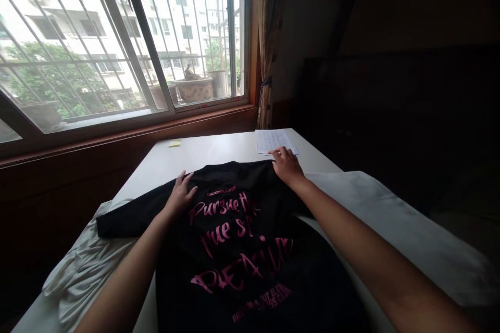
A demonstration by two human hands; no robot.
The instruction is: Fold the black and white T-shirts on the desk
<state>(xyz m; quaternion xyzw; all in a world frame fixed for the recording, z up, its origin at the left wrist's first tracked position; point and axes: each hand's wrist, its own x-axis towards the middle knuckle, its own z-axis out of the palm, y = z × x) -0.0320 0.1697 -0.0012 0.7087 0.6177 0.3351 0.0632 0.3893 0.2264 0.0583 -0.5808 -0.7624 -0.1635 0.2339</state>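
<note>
A black T-shirt (230, 229) with pink lettering lies spread on the white table, collar at the far side. My left hand (180, 195) rests on its left shoulder, fingers apart and stretched out. At the right shoulder, my right hand (288, 166) has its fingers bent and drawn together at the shirt's edge. The left sleeve reaches out flat to the side. My right forearm partly covers the other sleeve, and the shirt's bottom runs out of view.
White cloth (78, 276) hangs rumpled at the left table edge; more pale cloth (375, 218) lies to the right. Written papers (273, 140) and a yellow note (174, 143) are on the far part of the table (219, 148). A barred window (187, 36) and a curtain (266, 41) stand behind.
</note>
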